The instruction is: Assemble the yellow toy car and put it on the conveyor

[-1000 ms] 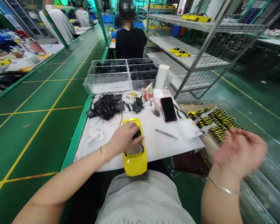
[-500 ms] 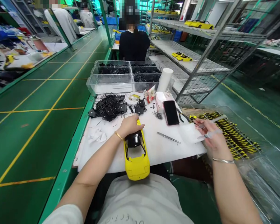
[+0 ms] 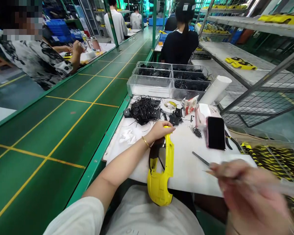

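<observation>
My left hand (image 3: pixel 161 130) is closed around the front end of a yellow model car body (image 3: pixel 159 186), with its thumb over the edge. The shell is tipped on its side over the table's near edge and shows a black windshield area and an open cabin. My right hand (image 3: pixel 250 186), large and blurred near the camera, pinches a thin pale stick-like tool (image 3: pixel 209 172) with a narrow tip; its exact kind is unclear. Partly hidden behind those fingers, metal tweezers (image 3: pixel 200 158) lie on the white table (image 3: pixel 183 173).
Behind are a heap of black wired parts (image 3: pixel 144 111), tiny black bits (image 3: pixel 196 132), a phone (image 3: pixel 216 133), pliers (image 3: pixel 231 142) and a clear divided bin (image 3: pixel 152 86). A green conveyor (image 3: pixel 71 120) runs left; racks (image 3: pixel 254 75) stand right. A co-worker (image 3: pixel 39 58) sits across the conveyor.
My right hand has come up and inward, closer to the camera, with the tool. The car body has been rolled onto its side. The view has swung left.
</observation>
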{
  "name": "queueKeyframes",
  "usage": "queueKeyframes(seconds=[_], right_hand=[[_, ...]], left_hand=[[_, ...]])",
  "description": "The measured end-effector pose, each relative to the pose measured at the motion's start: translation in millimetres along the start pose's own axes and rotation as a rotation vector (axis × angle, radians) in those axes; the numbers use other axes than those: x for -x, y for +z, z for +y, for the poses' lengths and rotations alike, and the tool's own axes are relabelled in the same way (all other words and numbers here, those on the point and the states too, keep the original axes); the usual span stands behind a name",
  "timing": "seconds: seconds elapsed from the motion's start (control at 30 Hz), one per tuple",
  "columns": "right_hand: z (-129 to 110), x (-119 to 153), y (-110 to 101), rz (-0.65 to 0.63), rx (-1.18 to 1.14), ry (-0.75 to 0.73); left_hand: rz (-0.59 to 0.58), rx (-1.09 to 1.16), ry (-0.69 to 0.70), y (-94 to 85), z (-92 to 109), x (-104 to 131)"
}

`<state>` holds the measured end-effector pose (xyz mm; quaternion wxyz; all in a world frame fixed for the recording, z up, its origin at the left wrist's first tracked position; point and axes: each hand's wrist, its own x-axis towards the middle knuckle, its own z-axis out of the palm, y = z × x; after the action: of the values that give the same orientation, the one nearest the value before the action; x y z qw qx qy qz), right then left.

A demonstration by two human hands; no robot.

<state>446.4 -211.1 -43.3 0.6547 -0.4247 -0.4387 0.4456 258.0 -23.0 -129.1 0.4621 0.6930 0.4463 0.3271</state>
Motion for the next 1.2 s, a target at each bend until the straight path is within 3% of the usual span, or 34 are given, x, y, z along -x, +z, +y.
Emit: queueKeyframes(seconds=[0.13, 0.23, 0.7, 1.2], right_hand=[[18.8, -37.2, 48.8, -0.342, -0.259, 0.045], [22.3, -56.9, 61.7, -0.452, -0.319, 0.165], [27.6, -65.1, 68.1, -0.294, -0.341, 0.282], [33.8, -63.7, 68.0, -0.281, -0.369, 0.274]], left_hand=[[0.01, -0.01, 0.035, -3.2, 2.3, 1.6], [-0.004, -0.03, 0.049, -4.2, 5.9, 2.6], [-0.029, -0.021, 0.033, -5.7, 9.2, 3.2], [-0.027, -0.033, 0.074, -5.9, 8.1, 3.4]])
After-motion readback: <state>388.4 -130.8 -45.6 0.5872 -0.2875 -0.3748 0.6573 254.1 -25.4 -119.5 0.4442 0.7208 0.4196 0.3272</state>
